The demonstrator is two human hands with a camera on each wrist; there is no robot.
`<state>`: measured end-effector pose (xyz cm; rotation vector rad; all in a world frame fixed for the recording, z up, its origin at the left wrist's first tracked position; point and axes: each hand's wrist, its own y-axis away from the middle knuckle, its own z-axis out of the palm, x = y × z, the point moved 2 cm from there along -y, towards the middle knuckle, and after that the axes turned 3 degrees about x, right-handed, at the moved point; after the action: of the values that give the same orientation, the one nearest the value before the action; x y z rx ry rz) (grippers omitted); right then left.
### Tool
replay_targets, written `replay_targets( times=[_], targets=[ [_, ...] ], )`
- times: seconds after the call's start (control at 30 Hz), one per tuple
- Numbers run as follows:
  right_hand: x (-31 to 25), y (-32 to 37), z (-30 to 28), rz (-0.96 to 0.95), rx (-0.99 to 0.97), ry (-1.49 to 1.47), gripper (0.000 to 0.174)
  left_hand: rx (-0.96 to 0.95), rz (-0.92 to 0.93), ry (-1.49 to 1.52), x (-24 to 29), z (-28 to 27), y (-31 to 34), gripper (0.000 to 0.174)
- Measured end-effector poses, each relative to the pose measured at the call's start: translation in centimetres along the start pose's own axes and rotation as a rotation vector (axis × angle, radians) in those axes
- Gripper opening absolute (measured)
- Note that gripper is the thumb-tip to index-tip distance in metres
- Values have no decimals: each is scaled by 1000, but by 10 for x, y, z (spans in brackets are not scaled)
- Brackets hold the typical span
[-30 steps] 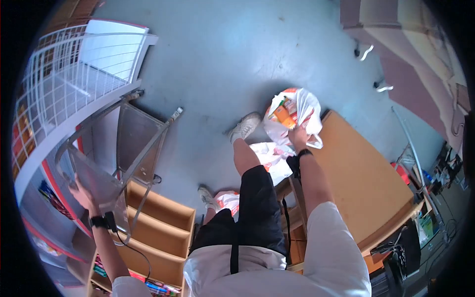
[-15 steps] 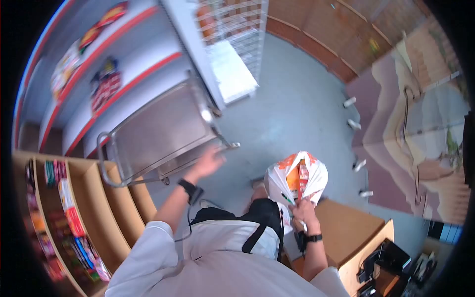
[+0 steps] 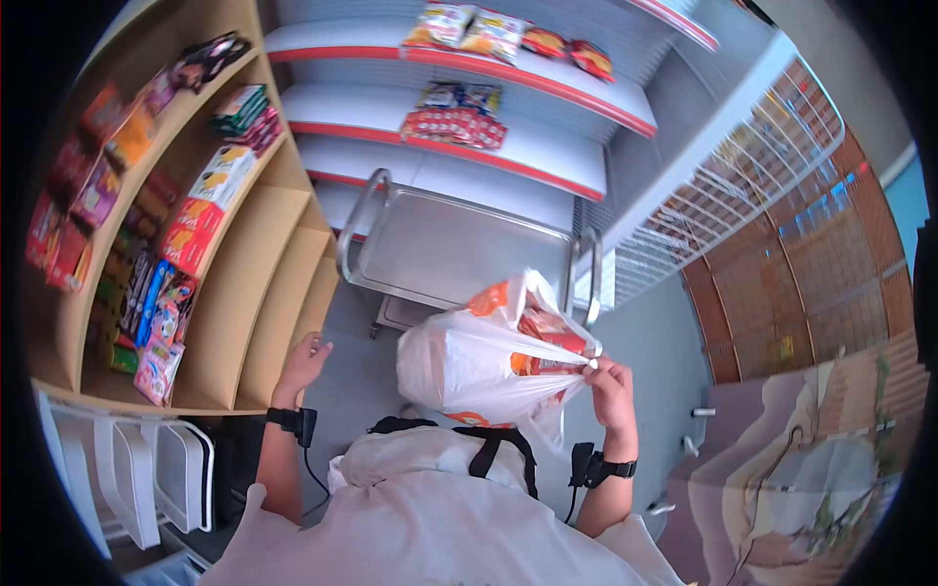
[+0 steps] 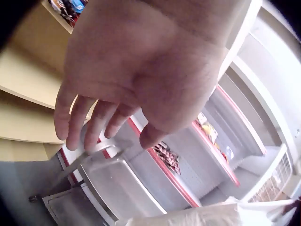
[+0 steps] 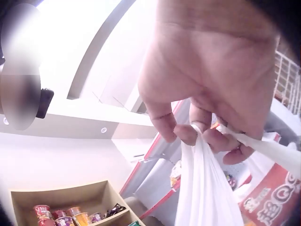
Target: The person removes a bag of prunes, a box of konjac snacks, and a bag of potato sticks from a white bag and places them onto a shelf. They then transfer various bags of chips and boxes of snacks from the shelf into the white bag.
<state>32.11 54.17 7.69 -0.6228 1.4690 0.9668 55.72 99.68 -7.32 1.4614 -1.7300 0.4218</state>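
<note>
A white plastic bag [image 3: 454, 366] with orange print hangs from my right hand [image 3: 614, 396], red and orange packets showing through its opening. In the right wrist view the fingers of my right hand [image 5: 211, 84] curl round the bag's gathered white handle [image 5: 200, 169]. My left hand [image 3: 305, 366] holds nothing and is beside the wooden shelf, left of the bag. The left wrist view shows my left hand [image 4: 141, 66] with relaxed fingers, and the bag's top edge [image 4: 197, 216] low in the picture.
A metal trolley [image 3: 459, 239] stands just beyond the bag, before white shelves [image 3: 362, 103] with red edges and snack packets. The wooden shelf [image 3: 220, 322] with boxes and packets is at the left. A wire rack [image 3: 723, 186] and a patterned folding screen [image 3: 762, 439] stand at the right.
The view has turned left towards the shelves. My right hand has lifted the bag from beside the wooden board to in front of the trolley. My left hand has left the trolley.
</note>
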Motion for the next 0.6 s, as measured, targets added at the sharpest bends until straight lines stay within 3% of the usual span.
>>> replay_targets(
  times=[0.07, 0.1, 0.17, 0.23, 0.37, 0.5, 0.57, 0.6],
  targets=[
    [-27, -30, 24, -121, -37, 70, 9, 98, -34, 34, -18, -19, 3, 47],
    [-38, -47, 36, -119, -54, 77, 9, 39, -93, 180, -37, -13, 4, 45],
    [-65, -87, 61, -290, -148, -9, 10, -12, -158, 338, -39, -7, 5, 43],
    [-96, -120, 84, -370, -207, -8, 14, -181, -234, 432, 12, 15, 11, 48],
    [-139, -173, 112, -469, -286, 51, 16, -410, -165, 545, 81, 65, -23, 66],
    [-150, -215, 87, -489, -281, 66, 18, -509, -100, 546, 139, 126, -84, 68],
    [-146, -235, 60, -480, -248, 150, 17, -512, 117, 422, 155, 163, -122, 67],
    [-141, -242, 45, -467, -226, 233, 17, -541, 115, 415, 166, 176, -135, 67]
  ],
)
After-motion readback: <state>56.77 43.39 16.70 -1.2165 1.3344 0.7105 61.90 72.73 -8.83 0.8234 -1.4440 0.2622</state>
